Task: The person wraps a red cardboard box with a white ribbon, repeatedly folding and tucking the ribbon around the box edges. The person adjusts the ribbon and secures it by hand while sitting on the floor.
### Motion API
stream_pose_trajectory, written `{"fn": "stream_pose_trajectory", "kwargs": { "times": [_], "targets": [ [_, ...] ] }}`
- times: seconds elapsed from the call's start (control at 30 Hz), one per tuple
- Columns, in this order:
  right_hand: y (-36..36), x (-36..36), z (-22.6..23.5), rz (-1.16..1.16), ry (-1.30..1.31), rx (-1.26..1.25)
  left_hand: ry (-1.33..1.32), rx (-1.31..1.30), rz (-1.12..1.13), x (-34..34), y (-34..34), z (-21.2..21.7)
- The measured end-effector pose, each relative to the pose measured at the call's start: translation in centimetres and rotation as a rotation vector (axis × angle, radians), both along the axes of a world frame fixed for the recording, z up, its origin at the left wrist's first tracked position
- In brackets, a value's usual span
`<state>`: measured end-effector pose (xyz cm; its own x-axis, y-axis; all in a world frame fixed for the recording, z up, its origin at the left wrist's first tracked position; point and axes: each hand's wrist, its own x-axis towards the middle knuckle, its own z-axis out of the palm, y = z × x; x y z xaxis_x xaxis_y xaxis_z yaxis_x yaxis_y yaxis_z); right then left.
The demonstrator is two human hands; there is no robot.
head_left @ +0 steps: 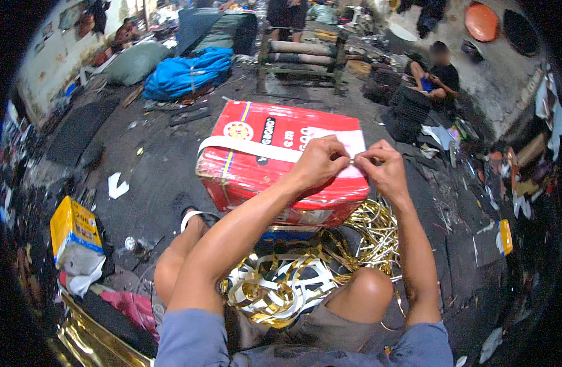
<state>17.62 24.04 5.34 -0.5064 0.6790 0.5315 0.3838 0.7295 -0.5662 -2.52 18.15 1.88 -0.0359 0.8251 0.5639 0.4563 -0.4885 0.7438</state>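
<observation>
My left hand (pixel 321 160) and my right hand (pixel 384 166) meet over the top of a red carton (pixel 250 162). Between the fingertips of both hands sits a small shiny piece (pixel 352 161), pinched from either side. A white strip (pixel 244 147) runs across the carton's top towards my left hand. Below my forearms, between my knees, lies a tangle of gold and white foil strips (pixel 281 287).
A yellow box (pixel 75 227) stands at the left on the dark floor. Blue and green sacks (pixel 183 73) lie farther back, near a wooden frame with rollers (pixel 302 55). Another person (pixel 437 76) sits at the far right beside black stacks (pixel 409 110). Gold foil sheet (pixel 97 345) lies at lower left.
</observation>
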Motion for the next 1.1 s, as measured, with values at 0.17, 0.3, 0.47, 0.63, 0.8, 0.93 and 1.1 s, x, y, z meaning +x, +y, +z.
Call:
{"fn": "stream_pose_trajectory", "kwargs": {
  "times": [0.17,0.3,0.47,0.63,0.8,0.93,1.1],
  "targets": [
    [0.9,-0.4,-2.5,0.043,0.287,-0.561,-0.013,0.054,0.063,0.1,0.4,-0.7],
    [2.9,0.0,-3.5,0.099,0.416,-0.705,0.066,-0.018,0.119,1.0,1.0,0.7],
    [0.5,-0.5,-3.0,-0.039,0.312,-0.541,0.169,-0.050,0.029,-0.2,2.2,1.3],
    [1.6,1.1,-4.1,-0.072,0.269,-0.454,-0.004,0.035,-0.095,1.1,2.7,0.4],
    [2.5,1.6,-4.8,0.060,0.437,-0.786,-0.093,0.167,-0.104,1.5,2.7,-0.7],
    [0.8,1.0,-5.9,0.052,0.854,-1.251,-0.056,0.234,-0.073,2.7,3.9,-0.9],
    [0.8,1.4,-5.4,0.159,0.870,-1.220,-0.127,0.124,-0.099,2.8,3.8,-0.7]
  ]
}}
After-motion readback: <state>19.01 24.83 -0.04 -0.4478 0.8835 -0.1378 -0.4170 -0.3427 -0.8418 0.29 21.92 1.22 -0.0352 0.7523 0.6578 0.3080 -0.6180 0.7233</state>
